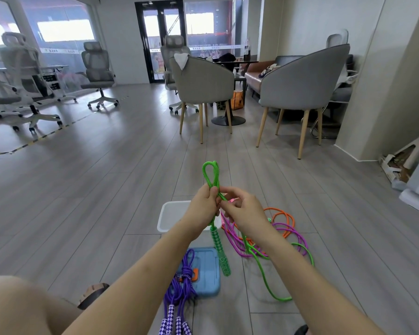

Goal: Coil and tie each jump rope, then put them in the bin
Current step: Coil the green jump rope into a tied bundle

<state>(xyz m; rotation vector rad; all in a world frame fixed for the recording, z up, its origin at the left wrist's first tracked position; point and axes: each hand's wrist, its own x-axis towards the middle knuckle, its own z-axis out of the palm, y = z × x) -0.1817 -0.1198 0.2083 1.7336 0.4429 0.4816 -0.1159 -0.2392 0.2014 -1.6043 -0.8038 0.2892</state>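
Observation:
My left hand (203, 206) grips a folded green jump rope (211, 175), whose loop sticks up above the fist. A green handle (220, 252) hangs below it. My right hand (243, 213) pinches the same green rope just right of the left hand; the rest of the rope trails down to the floor (276, 281). The white bin (172, 216) stands on the floor behind my hands, partly hidden. A tied purple rope (179, 293) lies in front of me. Orange (283, 218) and magenta (293, 235) ropes lie loose on the right.
A blue lid (208, 274) lies on the floor under the hanging handle. My knee (22, 308) is at lower left. Grey chairs (305, 83) and a round table stand further back; cardboard scraps (397, 165) lean on the right wall.

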